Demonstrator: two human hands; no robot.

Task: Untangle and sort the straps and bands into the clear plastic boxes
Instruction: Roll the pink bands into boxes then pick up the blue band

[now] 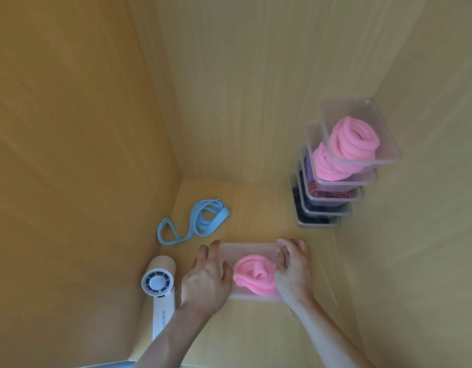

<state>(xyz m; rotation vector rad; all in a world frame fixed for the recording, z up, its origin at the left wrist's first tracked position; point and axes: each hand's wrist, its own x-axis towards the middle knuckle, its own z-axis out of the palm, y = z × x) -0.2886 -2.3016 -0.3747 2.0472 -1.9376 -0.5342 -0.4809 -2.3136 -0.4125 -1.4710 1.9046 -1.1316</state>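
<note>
Pink band (256,273) in box (246,248), between hands.

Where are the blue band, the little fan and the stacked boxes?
Blue band (213,224): head view, long lower strap.
Little fan (157,282): head view, round hub.
Stacked boxes (386,139): head view, top box's wall.

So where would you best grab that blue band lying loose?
Probably pinch the blue band from above at the single open loop on its left end: it lies flat there, apart from the bunched coils at the other end.
</note>
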